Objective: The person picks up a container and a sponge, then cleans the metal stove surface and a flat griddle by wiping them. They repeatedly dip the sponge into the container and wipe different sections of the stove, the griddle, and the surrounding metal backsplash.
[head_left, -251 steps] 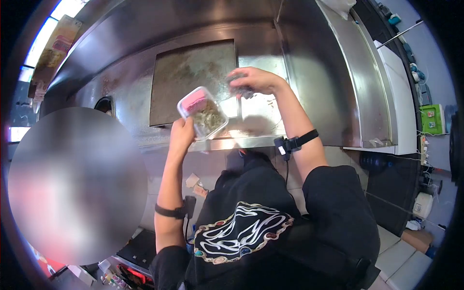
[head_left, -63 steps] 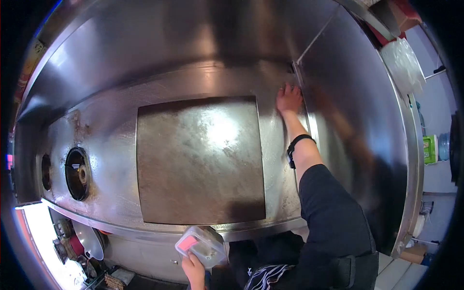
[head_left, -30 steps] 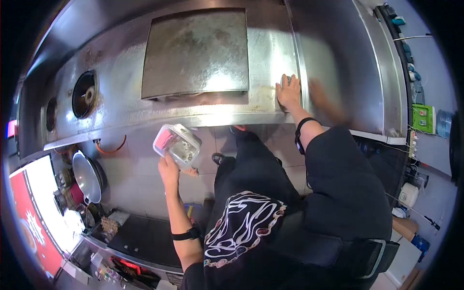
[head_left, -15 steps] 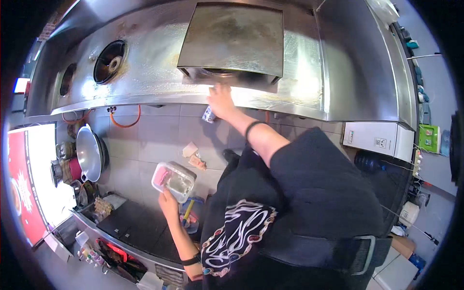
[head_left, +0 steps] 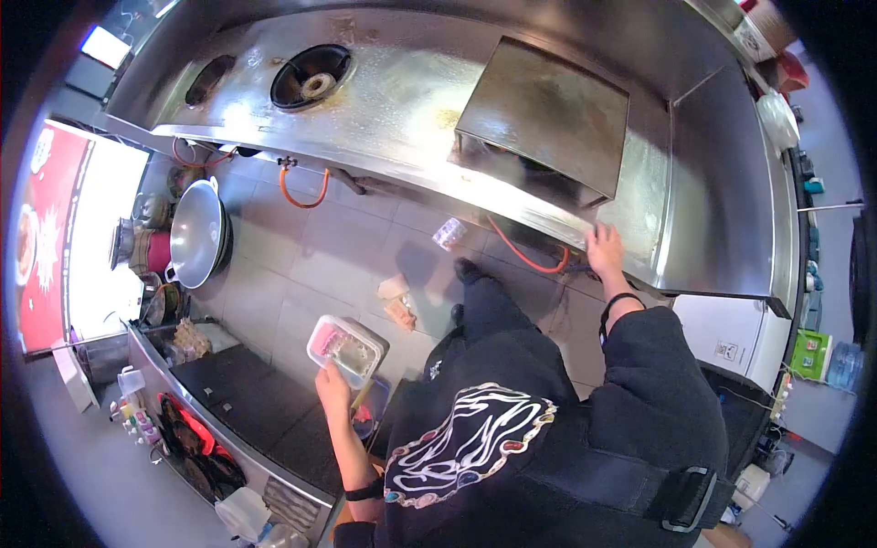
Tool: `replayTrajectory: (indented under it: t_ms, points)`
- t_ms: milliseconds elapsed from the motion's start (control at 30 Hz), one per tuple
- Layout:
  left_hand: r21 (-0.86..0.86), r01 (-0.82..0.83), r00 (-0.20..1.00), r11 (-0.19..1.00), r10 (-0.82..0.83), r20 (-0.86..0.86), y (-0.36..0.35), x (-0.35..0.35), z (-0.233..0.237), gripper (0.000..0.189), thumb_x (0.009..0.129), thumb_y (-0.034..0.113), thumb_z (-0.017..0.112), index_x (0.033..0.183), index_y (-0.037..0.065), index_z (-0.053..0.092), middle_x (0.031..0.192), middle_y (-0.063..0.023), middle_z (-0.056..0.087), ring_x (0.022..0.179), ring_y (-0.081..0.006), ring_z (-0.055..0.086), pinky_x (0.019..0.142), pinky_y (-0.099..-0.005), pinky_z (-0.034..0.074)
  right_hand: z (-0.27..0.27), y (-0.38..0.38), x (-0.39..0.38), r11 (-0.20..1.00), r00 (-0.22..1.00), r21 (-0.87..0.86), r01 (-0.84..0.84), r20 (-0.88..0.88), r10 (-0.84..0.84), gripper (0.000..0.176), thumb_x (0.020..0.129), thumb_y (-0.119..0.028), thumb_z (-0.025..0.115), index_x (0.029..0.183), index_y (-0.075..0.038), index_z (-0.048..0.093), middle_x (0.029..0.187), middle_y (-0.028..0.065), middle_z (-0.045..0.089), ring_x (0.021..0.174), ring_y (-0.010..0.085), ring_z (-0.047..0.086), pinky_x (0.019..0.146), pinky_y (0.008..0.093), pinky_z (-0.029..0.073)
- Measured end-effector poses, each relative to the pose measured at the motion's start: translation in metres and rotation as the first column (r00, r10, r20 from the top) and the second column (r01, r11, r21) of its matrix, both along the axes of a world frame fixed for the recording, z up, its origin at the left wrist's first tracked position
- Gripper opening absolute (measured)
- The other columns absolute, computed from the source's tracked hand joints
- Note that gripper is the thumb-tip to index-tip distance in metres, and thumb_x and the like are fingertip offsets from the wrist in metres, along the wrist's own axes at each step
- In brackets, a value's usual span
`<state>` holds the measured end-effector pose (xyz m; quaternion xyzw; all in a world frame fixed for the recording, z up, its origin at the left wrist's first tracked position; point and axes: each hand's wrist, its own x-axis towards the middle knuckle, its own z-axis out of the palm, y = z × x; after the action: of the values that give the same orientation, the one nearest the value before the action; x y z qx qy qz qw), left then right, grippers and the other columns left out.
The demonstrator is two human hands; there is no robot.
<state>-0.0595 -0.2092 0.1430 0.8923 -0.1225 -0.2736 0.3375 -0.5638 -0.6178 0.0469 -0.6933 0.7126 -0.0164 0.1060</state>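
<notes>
My left hand [head_left: 333,391] grips the near rim of a clear plastic container [head_left: 363,358] and holds it over the floor. Something pink and a little pale, wet-looking matter lie inside. At the counter's front edge, my right hand [head_left: 604,250] reaches out with its fingers apart and nothing visible in them. It touches or nearly touches the steel edge, just below the near right corner of a box-shaped metal cover [head_left: 548,119]. What lies under the cover is mostly in shadow.
A steel cooking counter [head_left: 402,110] has a round burner [head_left: 311,78]. Orange hoses [head_left: 304,201] hang beneath it. On the tiled floor lie a crumpled packet [head_left: 449,234] and paper scraps [head_left: 398,306]. A large wok [head_left: 197,234] stands left; a white box [head_left: 731,338] stands right.
My right hand has moved right along the counter edge, from the cover's front to below its right corner. My view has turned. The container stays in my left hand.
</notes>
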Motion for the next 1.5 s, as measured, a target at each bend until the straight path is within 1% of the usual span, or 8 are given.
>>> replayTrajectory:
  t_ms: [133,400,467,767,1000,1133,1300,1500]
  points:
    - [-0.001,-0.020,1.000,1.000,0.020,-0.010,-0.014,0.012,0.019,0.043,0.096,0.026,0.042,0.085,-0.011,0.061,0.070,-0.0160,0.062,0.065,-0.0235,0.059,0.061,-0.0396,0.045,0.004,0.002,0.043,0.996,0.990,0.049,0.080,-0.124,-0.074,0.059,0.096,-0.050,0.037,0.140,-0.012,0.043,0.146,0.0264,0.033,0.133,0.0454,0.033,0.112,0.0533,0.022]
    - [-0.052,-0.134,0.985,0.990,0.127,-0.115,-0.048,0.076,0.024,0.045,0.097,0.028,0.041,0.087,-0.010,0.063,0.072,-0.0121,0.063,0.063,-0.0189,0.058,0.059,-0.0354,0.045,0.036,-0.021,0.327,0.731,0.754,-0.195,-0.654,-0.089,0.651,0.047,0.091,-0.031,0.050,0.129,-0.003,0.049,0.138,0.0323,0.038,0.123,0.0505,0.038,0.107,0.0543,0.030]
    - [-0.031,-0.106,0.988,0.994,0.102,-0.115,-0.065,0.112,0.019,0.045,0.098,0.029,0.042,0.092,-0.010,0.063,0.074,-0.0132,0.065,0.067,-0.0189,0.059,0.063,-0.0349,0.046,-0.017,-0.046,0.431,0.847,0.813,-0.194,-0.495,0.243,0.530,0.050,0.095,-0.036,0.044,0.138,-0.010,0.045,0.145,0.0291,0.034,0.132,0.0507,0.030,0.110,0.0570,0.023]
    - [-0.105,-0.223,0.965,0.969,0.204,-0.162,-0.125,0.234,0.007,0.039,0.099,0.022,0.041,0.105,-0.011,0.061,0.088,-0.0164,0.068,0.081,-0.0196,0.064,0.075,-0.0343,0.048,-0.028,-0.210,0.670,0.293,0.245,-0.254,-0.922,0.203,0.948,0.038,0.094,-0.027,0.048,0.130,-0.016,0.054,0.138,0.0169,0.045,0.132,0.0388,0.035,0.109,0.0501,0.027]
    - [-0.149,-0.179,0.972,0.973,0.152,-0.178,-0.177,0.314,0.023,0.041,0.102,0.024,0.038,0.118,-0.010,0.056,0.106,-0.0129,0.066,0.094,-0.0179,0.062,0.080,-0.0290,0.049,-0.006,-0.352,0.603,0.971,0.970,0.012,-0.240,-0.027,0.240,0.056,0.092,-0.034,0.050,0.141,-0.010,0.038,0.144,0.0248,0.034,0.134,0.0399,0.031,0.110,0.0518,0.024]
    - [-0.237,-0.171,0.981,0.956,0.141,-0.135,-0.202,0.347,0.031,0.042,0.102,0.024,0.038,0.118,-0.010,0.056,0.105,-0.0127,0.066,0.093,-0.0177,0.062,0.079,-0.0294,0.049,-0.032,-0.296,0.603,0.980,0.967,-0.166,0.110,-0.212,-0.144,0.062,0.094,-0.040,0.047,0.145,-0.010,0.030,0.145,0.0272,0.030,0.133,0.0466,0.029,0.108,0.0584,0.022]
    - [-0.029,0.008,0.997,1.000,-0.010,-0.073,-0.223,0.385,0.040,0.040,0.101,0.021,0.038,0.118,-0.011,0.056,0.106,-0.0126,0.066,0.093,-0.0184,0.062,0.081,-0.0315,0.048,-0.013,-0.236,0.660,0.562,0.553,-0.131,-0.816,0.102,0.827,0.049,0.085,-0.033,0.055,0.132,-0.019,0.051,0.145,0.0201,0.034,0.131,0.0452,0.030,0.111,0.0553,0.023]
    - [-0.126,-0.015,0.995,0.992,0.003,-0.096,-0.236,0.400,0.052,0.040,0.101,0.020,0.039,0.122,-0.010,0.055,0.108,-0.0113,0.065,0.095,-0.0164,0.060,0.084,-0.0291,0.047,-0.041,-0.383,0.620,0.965,0.999,-0.257,-0.047,-0.015,0.045,0.050,0.093,-0.038,0.048,0.137,-0.016,0.047,0.148,0.0247,0.028,0.133,0.0453,0.028,0.111,0.0545,0.021]
